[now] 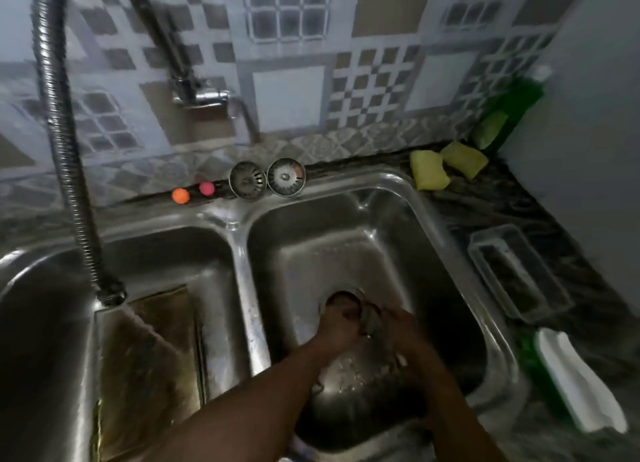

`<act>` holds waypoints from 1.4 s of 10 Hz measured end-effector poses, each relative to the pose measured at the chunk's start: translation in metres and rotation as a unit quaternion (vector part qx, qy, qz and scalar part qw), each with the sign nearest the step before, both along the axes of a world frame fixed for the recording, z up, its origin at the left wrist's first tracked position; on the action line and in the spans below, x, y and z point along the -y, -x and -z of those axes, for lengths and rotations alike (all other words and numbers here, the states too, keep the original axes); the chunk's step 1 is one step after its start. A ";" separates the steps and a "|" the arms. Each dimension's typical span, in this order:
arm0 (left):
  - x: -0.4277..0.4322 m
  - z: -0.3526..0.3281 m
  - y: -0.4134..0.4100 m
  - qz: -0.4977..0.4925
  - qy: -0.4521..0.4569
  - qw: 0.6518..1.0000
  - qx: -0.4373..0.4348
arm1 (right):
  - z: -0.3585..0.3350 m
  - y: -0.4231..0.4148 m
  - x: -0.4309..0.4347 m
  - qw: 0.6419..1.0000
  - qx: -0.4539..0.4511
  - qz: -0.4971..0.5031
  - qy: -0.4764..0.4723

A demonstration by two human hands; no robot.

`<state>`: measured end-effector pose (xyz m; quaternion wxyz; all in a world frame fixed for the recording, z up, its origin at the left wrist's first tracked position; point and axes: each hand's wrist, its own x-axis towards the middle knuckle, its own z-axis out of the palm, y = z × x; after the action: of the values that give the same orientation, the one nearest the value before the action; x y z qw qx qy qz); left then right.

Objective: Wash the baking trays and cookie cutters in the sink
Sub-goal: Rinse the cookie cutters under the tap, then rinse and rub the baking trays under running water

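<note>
Two forearms reach into the right basin of the sink (242, 264), where the left hand (341, 326) and right hand (405, 333) meet above the drain. Right fingers (390, 318) curl round a small metal cookie cutter (371, 319); the left fingers touch it, their grip too blurred to tell. A baking tray (149, 357) lies in the left basin, by the hose (69, 170).

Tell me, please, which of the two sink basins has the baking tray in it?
The left basin: the baking tray lies on its bottom, below the end of the hose. The right basin shows no tray.
</note>
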<state>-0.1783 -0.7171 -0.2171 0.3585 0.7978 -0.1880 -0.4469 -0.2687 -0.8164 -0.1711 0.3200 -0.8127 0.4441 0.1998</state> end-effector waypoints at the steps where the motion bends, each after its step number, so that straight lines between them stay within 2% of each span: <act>1: 0.002 0.016 0.008 0.036 -0.019 0.999 -0.003 | 0.022 0.012 0.009 0.998 -0.023 0.028 -0.049; 2: -0.005 0.028 0.018 0.115 -0.048 0.992 0.020 | 0.054 0.023 0.013 0.996 -0.048 -0.014 -0.078; 3: -0.008 0.033 0.022 0.119 -0.100 0.988 -0.005 | 0.089 0.036 0.020 0.993 -0.084 0.013 -0.085; 4: -0.010 0.035 0.023 0.123 -0.115 0.986 0.000 | 0.120 0.051 0.028 0.994 -0.084 0.000 -0.075; 6: -0.017 0.015 0.021 0.095 -0.014 0.995 -0.008 | 0.031 0.025 0.001 0.996 -0.084 0.021 -0.031; 7: -0.020 -0.019 0.007 0.052 0.054 0.997 0.024 | -0.004 0.003 -0.005 0.998 0.009 0.055 0.035; 8: -0.047 -0.048 -0.021 -0.069 0.141 0.987 0.040 | -0.008 -0.033 -0.015 0.990 0.101 0.081 0.053; 9: -0.097 -0.070 -0.059 -0.168 0.185 0.965 0.079 | -0.048 -0.090 -0.064 0.966 0.252 0.053 0.034; 10: -0.160 -0.077 -0.087 -0.243 0.163 0.947 0.131 | -0.070 -0.137 -0.127 0.956 0.294 -0.011 0.003; 11: -0.230 -0.065 -0.104 -0.280 0.081 0.942 0.166 | -0.057 -0.162 -0.187 0.956 0.277 -0.075 -0.058; 12: -0.292 -0.041 -0.113 -0.280 -0.012 0.940 0.194 | -0.041 -0.159 -0.235 0.964 0.206 -0.143 -0.093; 13: -0.329 -0.017 -0.119 -0.206 -0.157 0.942 0.213 | 0.000 -0.153 -0.262 0.975 0.157 -0.140 -0.068; 14: -0.347 0.005 -0.127 -0.128 -0.205 0.947 0.213 | 0.051 -0.154 -0.274 0.982 0.141 -0.128 -0.019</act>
<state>-0.0516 -0.3701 -0.2222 0.1933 0.9479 -0.0609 -0.2459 -0.1151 -0.5426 -0.2226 0.3665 -0.8766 0.2827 0.1315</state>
